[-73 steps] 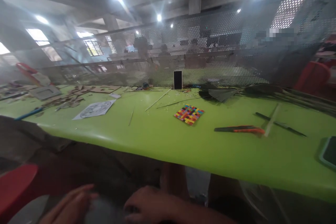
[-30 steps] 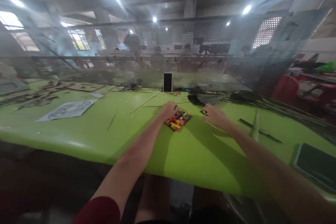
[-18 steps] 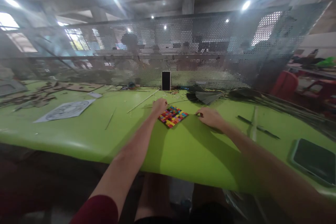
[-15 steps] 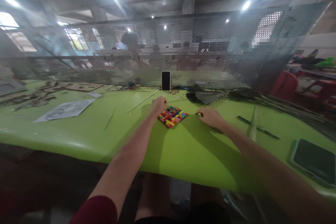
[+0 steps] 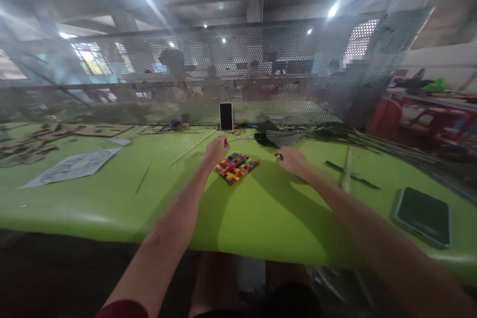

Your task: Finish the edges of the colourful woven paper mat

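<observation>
A small woven square (image 5: 236,167) of many-coloured strips lies flat on the green table, turned with a corner toward me. Just beyond its left corner is my left hand (image 5: 217,151), closed, with a thin dark strip (image 5: 242,139) running rightward from its fingers. To the right of the square, apart from it, my right hand (image 5: 293,161) hovers low with thumb and forefinger pinched together. Whatever sits in that pinch is too small to make out, and I cannot tell whether the strip's far end reaches it.
Behind the hands stand an upright dark-screened phone (image 5: 226,116) and a fan of grey strips (image 5: 283,136). At right lie a pen-like tool (image 5: 352,175), a pale stick (image 5: 348,169) and a dark tablet-like object (image 5: 424,216). A printed sheet (image 5: 74,165) rests left. A perforated metal screen (image 5: 238,74) closes the back.
The view has turned slightly right, so everything sits further left. My right hand has risen a little relative to the woven square. The square stays where it lay.
</observation>
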Available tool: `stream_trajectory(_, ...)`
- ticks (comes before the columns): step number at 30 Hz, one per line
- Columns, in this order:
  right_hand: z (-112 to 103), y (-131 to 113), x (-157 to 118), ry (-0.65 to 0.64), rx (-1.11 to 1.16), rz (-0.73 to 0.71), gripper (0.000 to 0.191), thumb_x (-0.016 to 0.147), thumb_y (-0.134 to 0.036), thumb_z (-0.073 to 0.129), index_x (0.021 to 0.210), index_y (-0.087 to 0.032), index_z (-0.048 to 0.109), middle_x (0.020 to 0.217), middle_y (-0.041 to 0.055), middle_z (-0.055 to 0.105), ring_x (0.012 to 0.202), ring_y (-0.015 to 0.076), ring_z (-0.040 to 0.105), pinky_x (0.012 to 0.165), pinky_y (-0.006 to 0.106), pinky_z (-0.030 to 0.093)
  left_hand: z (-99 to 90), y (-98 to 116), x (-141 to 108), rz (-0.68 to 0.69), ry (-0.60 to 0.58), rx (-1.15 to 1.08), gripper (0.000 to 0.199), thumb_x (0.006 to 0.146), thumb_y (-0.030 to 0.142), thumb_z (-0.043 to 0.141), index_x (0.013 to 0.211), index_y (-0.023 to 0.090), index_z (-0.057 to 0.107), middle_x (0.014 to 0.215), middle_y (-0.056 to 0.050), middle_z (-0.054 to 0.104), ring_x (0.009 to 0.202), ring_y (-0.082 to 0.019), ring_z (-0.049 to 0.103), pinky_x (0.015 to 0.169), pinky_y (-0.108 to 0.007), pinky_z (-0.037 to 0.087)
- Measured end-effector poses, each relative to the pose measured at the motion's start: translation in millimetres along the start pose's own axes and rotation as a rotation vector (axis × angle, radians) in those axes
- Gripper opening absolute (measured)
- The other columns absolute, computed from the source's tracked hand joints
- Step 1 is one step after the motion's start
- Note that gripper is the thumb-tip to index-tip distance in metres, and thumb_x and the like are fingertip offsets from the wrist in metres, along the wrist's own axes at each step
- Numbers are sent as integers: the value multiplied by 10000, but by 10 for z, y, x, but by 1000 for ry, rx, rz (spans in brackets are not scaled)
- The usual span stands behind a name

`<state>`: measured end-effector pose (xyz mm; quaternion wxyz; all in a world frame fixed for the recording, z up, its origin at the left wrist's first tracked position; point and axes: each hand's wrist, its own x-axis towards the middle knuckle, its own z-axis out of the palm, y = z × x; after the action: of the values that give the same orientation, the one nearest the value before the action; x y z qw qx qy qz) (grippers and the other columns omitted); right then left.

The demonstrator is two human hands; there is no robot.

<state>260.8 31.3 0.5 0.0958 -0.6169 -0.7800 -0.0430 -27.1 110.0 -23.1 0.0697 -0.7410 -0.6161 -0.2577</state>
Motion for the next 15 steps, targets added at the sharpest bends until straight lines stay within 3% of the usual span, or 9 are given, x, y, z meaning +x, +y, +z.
stream_trajectory(4,52,20,11,-65,14,0,314,932,-309,550,1159,-164,712,1140,130,700,968,259,659,823,338,498,32,-13,6,-11,-25,24,169,915,301,483,954,192,606,893,-74,673,838,-220,620,702,-296,420)
stream_trajectory(6,89,63,52,-9,-6,-7,344,932,-345,563,1188,-155,691,1193,138,672,1043,269,625,909,359,478,29,-12,3,-12,-31,36,167,906,313,501,940,192,610,908,-81,671,864,-225,620,717,-298,425)
stream_trajectory(10,169,264,267,196,-126,66,417,899,-167,523,1309,-150,601,1315,155,577,1204,295,500,993,402,426,-1,23,-8,1,-18,45,162,906,295,501,944,194,621,931,-90,667,922,-233,615,768,-306,436)
stream_trajectory(15,204,590,573,195,-146,138,475,897,-92,440,1325,-206,611,1341,145,561,1220,296,463,980,413,414,-28,28,-11,-9,43,35,188,928,296,478,953,192,633,953,-96,673,940,-235,613,791,-317,445)
